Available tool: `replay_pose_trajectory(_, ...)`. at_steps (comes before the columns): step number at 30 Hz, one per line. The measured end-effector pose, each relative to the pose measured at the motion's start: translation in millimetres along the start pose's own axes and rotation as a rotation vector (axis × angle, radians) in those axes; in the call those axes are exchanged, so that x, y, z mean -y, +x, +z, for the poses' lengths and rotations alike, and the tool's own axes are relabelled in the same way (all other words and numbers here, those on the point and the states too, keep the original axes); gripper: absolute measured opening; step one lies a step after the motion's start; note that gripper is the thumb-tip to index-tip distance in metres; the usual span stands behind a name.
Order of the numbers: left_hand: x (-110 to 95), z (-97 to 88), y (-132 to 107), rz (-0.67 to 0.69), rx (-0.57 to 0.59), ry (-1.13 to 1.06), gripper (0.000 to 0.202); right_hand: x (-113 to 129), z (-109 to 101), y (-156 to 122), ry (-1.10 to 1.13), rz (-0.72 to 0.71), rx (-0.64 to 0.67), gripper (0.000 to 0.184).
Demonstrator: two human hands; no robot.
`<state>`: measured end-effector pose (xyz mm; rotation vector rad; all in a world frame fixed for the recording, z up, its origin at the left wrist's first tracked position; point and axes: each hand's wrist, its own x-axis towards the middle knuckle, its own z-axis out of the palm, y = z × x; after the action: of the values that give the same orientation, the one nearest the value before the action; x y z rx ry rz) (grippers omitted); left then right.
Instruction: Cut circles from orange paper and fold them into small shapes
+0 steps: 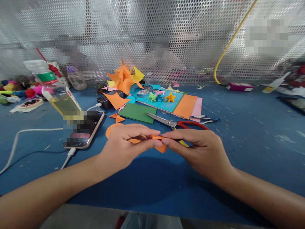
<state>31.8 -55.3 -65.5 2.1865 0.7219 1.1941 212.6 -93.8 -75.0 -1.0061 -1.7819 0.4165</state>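
Between both hands, over the front of the blue table, is a small folded piece of orange paper. My left hand pinches it from the left between thumb and forefinger. From the right, my right hand grips it the same way, and the fingertips almost meet. Part of the paper is hidden behind the fingers. Just beyond lie scissors with red handles, their blades partly over a green paper stack. An orange round-edged paper piece shows behind my left hand.
On the left, a phone with a white cable leans by a bottle of yellowish liquid. Behind are orange paper scraps, a blue sheet with small folded paper stars, and pens. A perforated metal screen stands at the back.
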Motion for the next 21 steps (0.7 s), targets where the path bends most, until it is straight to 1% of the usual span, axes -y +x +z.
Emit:
replay_pose_trajectory(5,0.1,-0.3,-0.2,-0.032,-0.008,0.000,0.015,-4.1,-0.7,-1.5,-0.056,-0.040,0.022,0.007)
replay_pose_trajectory(15,1.6,0.0,1.1,0.080,0.043,0.064,0.012,-2.2,-1.8,-2.4,-0.049,-0.015,0.017,0.006)
replay_pose_trajectory(17,1.3,0.0,0.5,0.059,0.042,0.052,0.010,-1.8,-2.3,-1.6,-0.064,-0.016,0.015,0.006)
replay_pose_trajectory(21,2.0,-0.5,-0.4,-0.024,0.040,0.027,0.006,-2.6,-3.0,-2.1,-0.083,-0.019,0.012,0.006)
